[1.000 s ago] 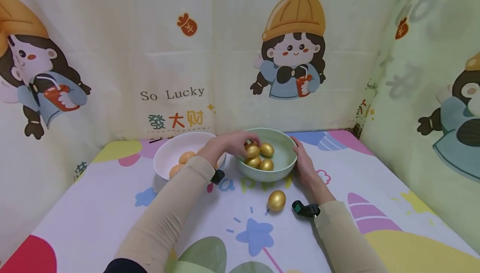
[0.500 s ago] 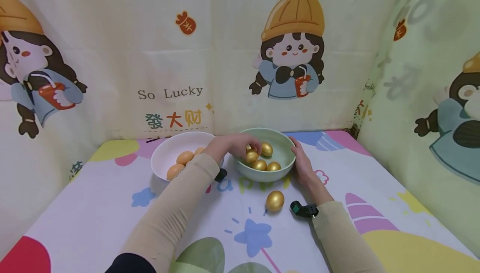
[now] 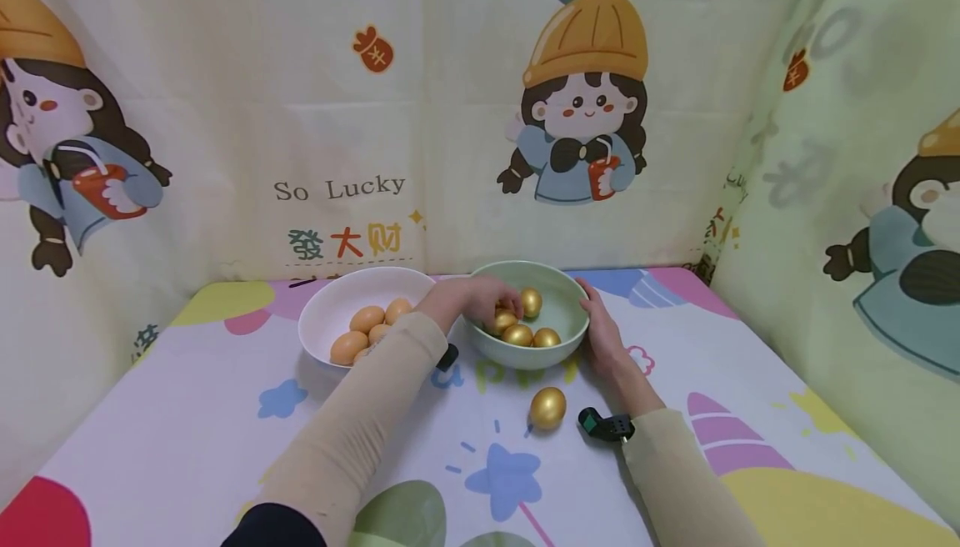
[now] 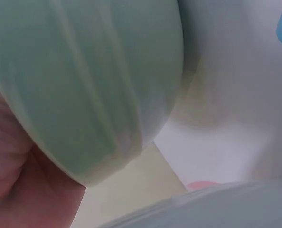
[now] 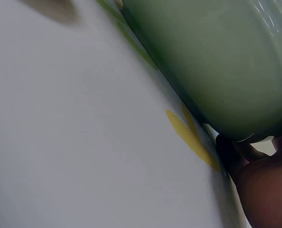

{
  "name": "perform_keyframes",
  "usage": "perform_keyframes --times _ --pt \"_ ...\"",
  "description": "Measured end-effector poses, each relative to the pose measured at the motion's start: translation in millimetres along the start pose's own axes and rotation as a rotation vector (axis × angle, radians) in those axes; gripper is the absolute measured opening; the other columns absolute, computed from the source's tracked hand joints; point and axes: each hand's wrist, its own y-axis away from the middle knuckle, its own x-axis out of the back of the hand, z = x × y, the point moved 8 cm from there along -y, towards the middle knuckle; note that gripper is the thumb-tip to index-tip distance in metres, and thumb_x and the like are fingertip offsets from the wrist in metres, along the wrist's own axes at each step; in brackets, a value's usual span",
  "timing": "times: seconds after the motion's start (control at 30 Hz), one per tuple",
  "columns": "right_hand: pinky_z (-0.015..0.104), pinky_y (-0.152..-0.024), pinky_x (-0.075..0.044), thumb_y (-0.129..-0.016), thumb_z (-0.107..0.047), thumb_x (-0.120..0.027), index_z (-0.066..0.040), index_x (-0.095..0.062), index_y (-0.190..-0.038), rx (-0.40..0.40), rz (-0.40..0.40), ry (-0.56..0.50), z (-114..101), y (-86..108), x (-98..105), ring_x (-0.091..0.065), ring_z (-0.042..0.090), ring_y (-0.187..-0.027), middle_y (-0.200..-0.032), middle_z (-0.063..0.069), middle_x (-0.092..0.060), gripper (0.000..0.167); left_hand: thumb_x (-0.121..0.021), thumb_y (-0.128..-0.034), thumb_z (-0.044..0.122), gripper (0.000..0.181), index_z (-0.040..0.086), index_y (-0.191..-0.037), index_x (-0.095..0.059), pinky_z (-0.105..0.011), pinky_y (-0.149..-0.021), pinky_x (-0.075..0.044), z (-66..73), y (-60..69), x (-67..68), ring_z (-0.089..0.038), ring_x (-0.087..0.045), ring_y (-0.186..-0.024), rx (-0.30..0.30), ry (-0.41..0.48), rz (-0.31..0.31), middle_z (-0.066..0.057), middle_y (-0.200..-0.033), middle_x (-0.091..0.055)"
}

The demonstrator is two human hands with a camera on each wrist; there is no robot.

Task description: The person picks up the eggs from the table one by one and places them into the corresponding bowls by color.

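In the head view my left hand reaches over the left rim of the light green bowl, its curled fingers on a golden egg. Several golden eggs lie in that bowl, one farther back. On the bowl's right side, my right hand grips the rim and outer wall. The left wrist view has the bowl's outer wall with part of the left hand against its edge. In the right wrist view, fingers of the right hand touch the bowl's edge.
A white bowl with several brown eggs stands left of the green bowl, partly behind my left forearm. One golden egg lies on the patterned tablecloth in front. A printed curtain rises behind.
My left hand has lowered its golden egg into the green bowl. Two golden eggs at the bowl's front have shifted right. The right hand stays on the rim.
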Motion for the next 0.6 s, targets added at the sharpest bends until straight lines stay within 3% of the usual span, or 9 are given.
perform_keyframes --times 0.43,0.6 --pt "0.038 -0.12 -0.019 -0.108 -0.015 -0.024 -0.013 -0.018 -0.162 0.005 -0.01 0.034 -2.1 -1.6 -1.5 -0.024 0.029 -0.148 -0.166 0.01 -0.019 0.055 -0.064 -0.0799 -0.012 0.047 0.014 -0.118 -0.066 -0.02 -0.076 -0.042 0.8 2.2 0.8 -0.018 -0.048 -0.103 0.006 0.025 0.011 -0.003 -0.12 -0.056" --pt "0.039 -0.12 -0.019 -0.107 -0.014 -0.024 -0.011 -0.017 -0.162 -0.002 0.001 0.031 -0.9 -0.8 0.8 -0.023 0.029 -0.149 -0.166 0.011 -0.017 0.055 -0.067 -0.082 -0.008 0.044 0.014 -0.12 -0.065 -0.023 -0.083 -0.042 0.3 4.7 3.5 -0.02 -0.048 -0.108 0.003 0.047 0.016 -0.003 -0.121 -0.057"
